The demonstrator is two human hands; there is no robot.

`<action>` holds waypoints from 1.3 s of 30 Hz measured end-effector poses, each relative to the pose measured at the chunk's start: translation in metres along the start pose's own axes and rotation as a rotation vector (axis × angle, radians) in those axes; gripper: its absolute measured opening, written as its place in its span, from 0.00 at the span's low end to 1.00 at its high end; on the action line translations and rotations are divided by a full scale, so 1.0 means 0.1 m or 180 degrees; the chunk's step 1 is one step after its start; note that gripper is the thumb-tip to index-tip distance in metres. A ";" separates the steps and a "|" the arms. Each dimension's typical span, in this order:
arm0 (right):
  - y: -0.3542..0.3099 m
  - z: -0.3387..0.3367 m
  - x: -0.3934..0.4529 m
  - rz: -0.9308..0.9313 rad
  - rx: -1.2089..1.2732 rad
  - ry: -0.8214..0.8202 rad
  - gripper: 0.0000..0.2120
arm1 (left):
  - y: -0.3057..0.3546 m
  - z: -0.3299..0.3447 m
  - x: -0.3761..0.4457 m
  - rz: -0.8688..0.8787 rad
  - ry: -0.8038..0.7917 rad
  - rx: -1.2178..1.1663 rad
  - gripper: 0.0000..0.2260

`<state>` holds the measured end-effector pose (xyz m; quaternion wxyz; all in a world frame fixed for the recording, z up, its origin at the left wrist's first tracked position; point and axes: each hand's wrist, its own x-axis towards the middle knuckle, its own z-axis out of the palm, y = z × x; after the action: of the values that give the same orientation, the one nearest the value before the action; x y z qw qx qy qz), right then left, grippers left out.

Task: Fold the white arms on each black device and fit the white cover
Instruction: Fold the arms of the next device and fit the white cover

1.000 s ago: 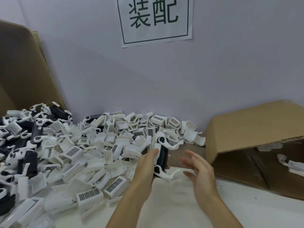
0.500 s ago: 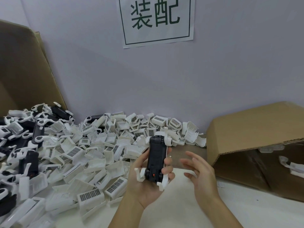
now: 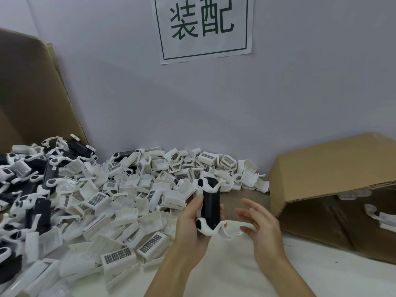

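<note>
Evidently early on: the left hand is gripping an upright black plastic device, its white arms unfolded, uncovered; the right hand is hovering beside, fingers spread, empty.

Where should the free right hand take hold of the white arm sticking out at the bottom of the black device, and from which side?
Probably at the free tip of the lower white arm, coming from the right. It juts sideways toward the open right hand, clear of the left hand gripping the black device, so fingers can pinch it and swing it inward.
</note>
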<state>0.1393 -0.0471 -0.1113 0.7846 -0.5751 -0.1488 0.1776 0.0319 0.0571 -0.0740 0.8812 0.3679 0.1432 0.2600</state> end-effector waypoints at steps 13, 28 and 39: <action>0.02 0.01 -0.01 -0.0077 -0.0136 -0.0020 0.15 | -0.01 0.02 0.03 0.2805 0.0904 0.3835 0.21; 0.03 0.01 -0.01 -0.0122 -0.0167 -0.0046 0.15 | -0.07 0.00 0.01 0.3266 0.0850 0.4716 0.24; 0.02 0.01 -0.01 -0.0097 -0.0143 -0.0038 0.15 | -0.08 -0.03 0.03 0.2960 0.0806 0.4441 0.22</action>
<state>0.1378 -0.0457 -0.1130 0.7732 -0.5892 -0.1661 0.1657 0.0358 0.0559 -0.0824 0.2330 0.8169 0.2025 0.4872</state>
